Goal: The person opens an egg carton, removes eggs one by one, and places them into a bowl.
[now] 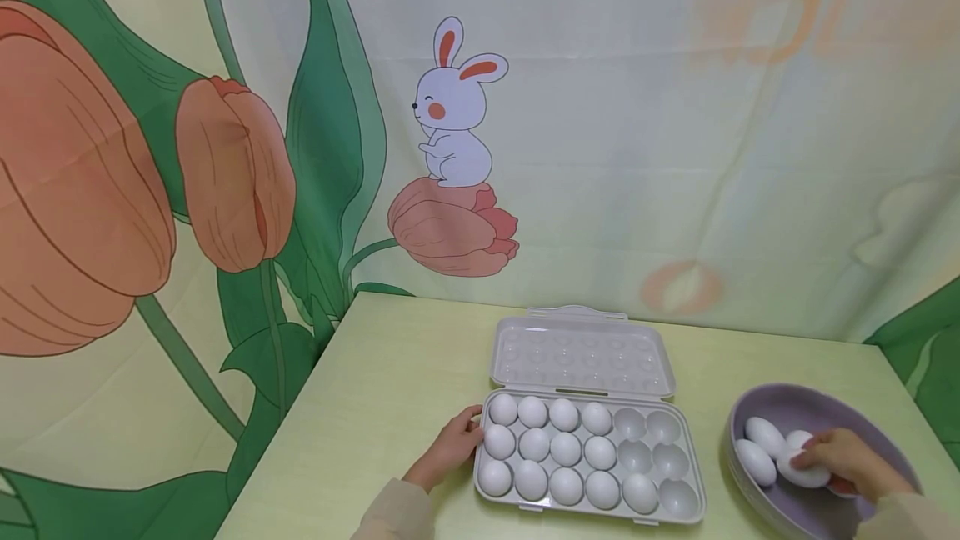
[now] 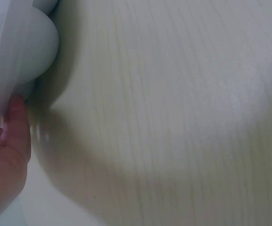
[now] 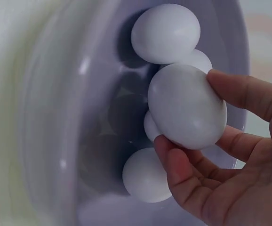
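Note:
A white egg (image 3: 188,106) is pinched between the thumb and fingers of my right hand (image 1: 847,461), over the purple bowl (image 1: 795,407). Other white eggs lie in the bowl around it, among them an egg (image 3: 165,34) near one end and an egg (image 3: 146,176) by my fingertips. My left hand (image 1: 450,447) grips the left edge of the light grey egg box (image 1: 697,465), its fingers at the rim (image 2: 17,122). White eggs fill most of the box's cups. Several cups at its right end, such as the front corner cup (image 1: 678,498), hold none.
The box's hinged lid (image 1: 585,352) lies folded back behind it on the pale wood-grain table (image 1: 390,382). The bowl stands to the right of the box. A printed cloth (image 1: 600,148) with tulips and a rabbit hangs along the table's back edge.

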A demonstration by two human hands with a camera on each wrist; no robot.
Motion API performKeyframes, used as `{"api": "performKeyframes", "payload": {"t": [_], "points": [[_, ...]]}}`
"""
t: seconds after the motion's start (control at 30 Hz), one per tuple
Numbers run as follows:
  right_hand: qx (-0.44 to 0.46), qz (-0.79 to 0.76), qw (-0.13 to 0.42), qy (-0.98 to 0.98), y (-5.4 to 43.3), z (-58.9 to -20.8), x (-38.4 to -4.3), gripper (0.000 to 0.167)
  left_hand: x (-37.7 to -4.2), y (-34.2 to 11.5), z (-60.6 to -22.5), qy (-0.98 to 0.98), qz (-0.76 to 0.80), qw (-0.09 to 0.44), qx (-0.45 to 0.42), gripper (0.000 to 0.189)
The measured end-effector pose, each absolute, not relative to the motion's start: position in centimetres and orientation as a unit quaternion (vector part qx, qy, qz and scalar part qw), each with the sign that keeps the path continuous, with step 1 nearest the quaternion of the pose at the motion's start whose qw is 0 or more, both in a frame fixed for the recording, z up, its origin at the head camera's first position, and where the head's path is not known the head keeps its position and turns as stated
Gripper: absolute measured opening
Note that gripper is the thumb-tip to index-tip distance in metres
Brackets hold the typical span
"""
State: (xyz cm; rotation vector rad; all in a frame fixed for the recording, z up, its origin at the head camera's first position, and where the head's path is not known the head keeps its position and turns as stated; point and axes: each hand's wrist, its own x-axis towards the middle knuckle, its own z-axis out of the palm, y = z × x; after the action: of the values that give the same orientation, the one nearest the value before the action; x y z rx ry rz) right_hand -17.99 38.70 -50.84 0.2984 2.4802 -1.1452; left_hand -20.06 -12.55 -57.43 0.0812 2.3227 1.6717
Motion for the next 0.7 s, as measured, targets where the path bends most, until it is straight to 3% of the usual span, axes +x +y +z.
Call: {"api": "performKeyframes", "payload": {"t": [0.37, 0.7], "points": [[0.113, -0.404, 0.185, 0.889, 38.1, -51.3, -17.9, 0.027, -19.9, -12.5, -57.4, 0.804, 0.577, 0.142, 0.022, 0.044], [0.120, -0.391, 0.172, 0.896, 37.9, -52.1, -17.9, 0.034, -19.9, -12.5, -57.5, 0.799, 0.585, 0.142, 0.020, 0.044]]}}
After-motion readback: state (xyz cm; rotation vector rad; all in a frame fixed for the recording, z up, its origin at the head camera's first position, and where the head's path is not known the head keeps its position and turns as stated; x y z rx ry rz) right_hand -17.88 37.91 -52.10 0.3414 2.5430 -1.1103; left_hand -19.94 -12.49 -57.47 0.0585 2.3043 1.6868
